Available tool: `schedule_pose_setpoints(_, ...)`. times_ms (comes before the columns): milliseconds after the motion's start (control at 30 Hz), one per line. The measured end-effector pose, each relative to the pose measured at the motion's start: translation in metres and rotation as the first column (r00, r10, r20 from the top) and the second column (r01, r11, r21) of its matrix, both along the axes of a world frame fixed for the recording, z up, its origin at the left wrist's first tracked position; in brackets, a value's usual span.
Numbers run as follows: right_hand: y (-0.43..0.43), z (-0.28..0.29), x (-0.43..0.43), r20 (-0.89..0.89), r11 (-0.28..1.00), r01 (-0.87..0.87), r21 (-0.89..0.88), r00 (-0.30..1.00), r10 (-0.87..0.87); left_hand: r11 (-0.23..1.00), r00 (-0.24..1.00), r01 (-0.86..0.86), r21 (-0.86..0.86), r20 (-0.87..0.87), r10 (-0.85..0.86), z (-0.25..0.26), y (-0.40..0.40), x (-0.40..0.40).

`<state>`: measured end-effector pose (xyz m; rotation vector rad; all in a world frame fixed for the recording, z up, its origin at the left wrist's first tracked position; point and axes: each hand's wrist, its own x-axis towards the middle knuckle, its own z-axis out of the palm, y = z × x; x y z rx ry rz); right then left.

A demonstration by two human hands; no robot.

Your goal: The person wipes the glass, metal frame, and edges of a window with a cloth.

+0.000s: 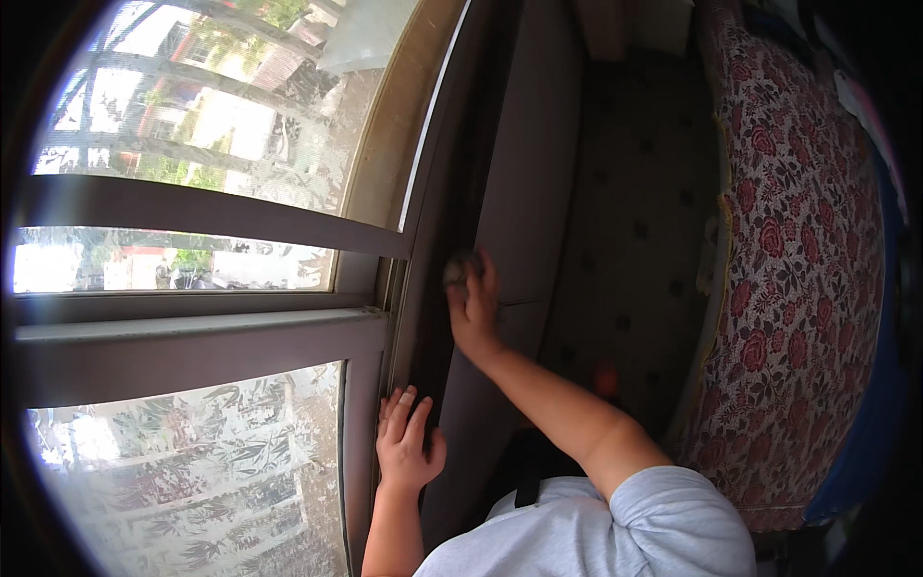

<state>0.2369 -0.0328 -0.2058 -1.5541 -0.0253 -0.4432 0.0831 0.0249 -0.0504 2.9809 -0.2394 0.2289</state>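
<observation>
My right hand point(476, 310) grips a small, greyish wad point(458, 270), perhaps a cloth or scrubber; blur hides its exact kind. It is over the dark windowsill point(461, 180), which runs along the foot of the sliding window. Nearer to me, my left hand point(406, 440) rests flat at the sill's window-side edge, beside the sash track, with nothing in it. Its fingers are slightly apart and the thumb points away from the glass. The window has a farther sash frame point(202, 205) and a nearer sash frame point(216, 360) with leaf-patterned glass point(209, 461).
A smooth panel point(530, 166) drops from the sill to the dark, spotted floor point(613, 209). To the right is a bed-like surface under a rose-patterned cover point(786, 252), with blue fabric point(862, 411) at its far edge. A blurred orange object point(606, 378) is low beyond my right forearm.
</observation>
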Motion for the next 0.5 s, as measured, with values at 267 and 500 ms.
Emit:
schedule_pose_setpoints(267,-0.048,-0.007,0.181,0.021,0.981,0.164,-0.100,0.986,-0.163,0.990,0.998,0.055,-0.129,0.035,-0.051,0.000,0.004,-0.002)
schedule_pose_setpoints(500,-0.016,0.008,-0.029,0.085,0.955,-0.259,-0.144,0.958,0.273,0.999,1.000,0.024,-0.044,0.000,-0.024,0.002,0.002,0.003)
